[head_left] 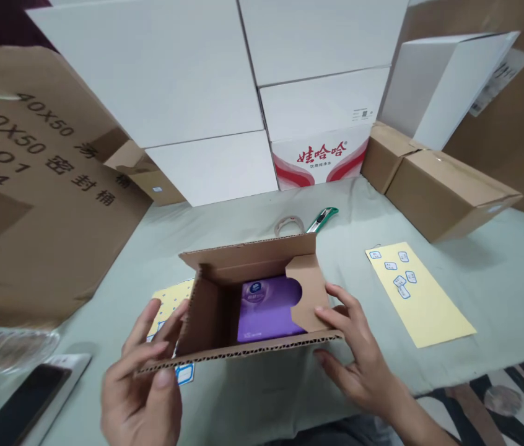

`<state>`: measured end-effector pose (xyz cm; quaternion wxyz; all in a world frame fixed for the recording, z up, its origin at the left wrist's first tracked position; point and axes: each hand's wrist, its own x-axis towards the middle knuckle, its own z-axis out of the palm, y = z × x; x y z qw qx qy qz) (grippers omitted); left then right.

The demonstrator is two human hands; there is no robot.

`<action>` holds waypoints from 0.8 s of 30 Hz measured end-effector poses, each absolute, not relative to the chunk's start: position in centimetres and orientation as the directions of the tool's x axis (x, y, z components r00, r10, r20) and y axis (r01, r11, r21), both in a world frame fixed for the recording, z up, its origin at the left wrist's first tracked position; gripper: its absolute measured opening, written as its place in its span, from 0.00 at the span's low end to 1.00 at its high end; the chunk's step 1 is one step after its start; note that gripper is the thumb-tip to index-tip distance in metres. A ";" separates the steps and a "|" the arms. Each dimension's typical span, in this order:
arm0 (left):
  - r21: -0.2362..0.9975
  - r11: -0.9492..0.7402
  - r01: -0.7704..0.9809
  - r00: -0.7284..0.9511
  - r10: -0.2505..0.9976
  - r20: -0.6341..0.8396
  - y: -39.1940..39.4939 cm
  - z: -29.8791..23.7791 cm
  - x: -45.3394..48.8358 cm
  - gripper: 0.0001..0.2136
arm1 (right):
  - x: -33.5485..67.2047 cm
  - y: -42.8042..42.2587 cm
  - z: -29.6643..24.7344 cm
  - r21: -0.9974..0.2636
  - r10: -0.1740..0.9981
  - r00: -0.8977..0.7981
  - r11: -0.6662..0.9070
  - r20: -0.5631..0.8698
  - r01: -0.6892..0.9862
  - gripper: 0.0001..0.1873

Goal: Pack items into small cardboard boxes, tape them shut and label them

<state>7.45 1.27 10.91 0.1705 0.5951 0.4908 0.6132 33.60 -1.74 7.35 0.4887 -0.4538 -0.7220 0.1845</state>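
My hands hold a small open corrugated cardboard box (210, 303) above a pale green cloth (248, 396). My left hand (144, 378) grips its near left corner, with the fingers curled over the edge. My right hand (355, 353) holds the right side, under a notched inner flap (306, 291). Inside the box lies a purple packet (266, 310), partly hidden by that flap. Beneath the box, a yellow sheet (169, 303) with blue-edged labels is partly covered.
A roll of tape (288, 224) and a green utility knife (323, 219) lie behind the box. A yellow sheet with labels (415, 291) lies to the right. A black phone (20, 406) sits at the lower left. A large printed carton panel (34, 186), white cartons (322, 148) and brown boxes (443, 192) stand around the cloth.
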 end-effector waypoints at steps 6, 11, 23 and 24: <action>0.851 -0.473 0.227 -0.271 0.809 0.522 2.5 11.1 8.8 0.08 | 35.2 -1.3 8.3 -0.843 0.901 -0.184 0.433 0.393 0.321 0.20; 0.839 -0.455 0.299 -0.295 0.792 0.535 2.8 11.2 9.1 0.10 | 35.9 -1.2 8.4 -0.831 0.888 -0.224 0.455 0.401 0.320 0.22; 0.863 -0.160 0.480 -0.411 0.827 0.382 2.8 10.8 9.3 0.21 | 37.3 -1.2 8.0 -0.893 0.923 -0.088 0.385 0.375 0.234 0.28; 0.859 -0.158 0.487 -0.384 0.844 0.373 3.0 10.8 9.0 0.23 | 37.6 -1.1 7.9 -0.912 0.939 -0.049 0.343 0.341 0.226 0.27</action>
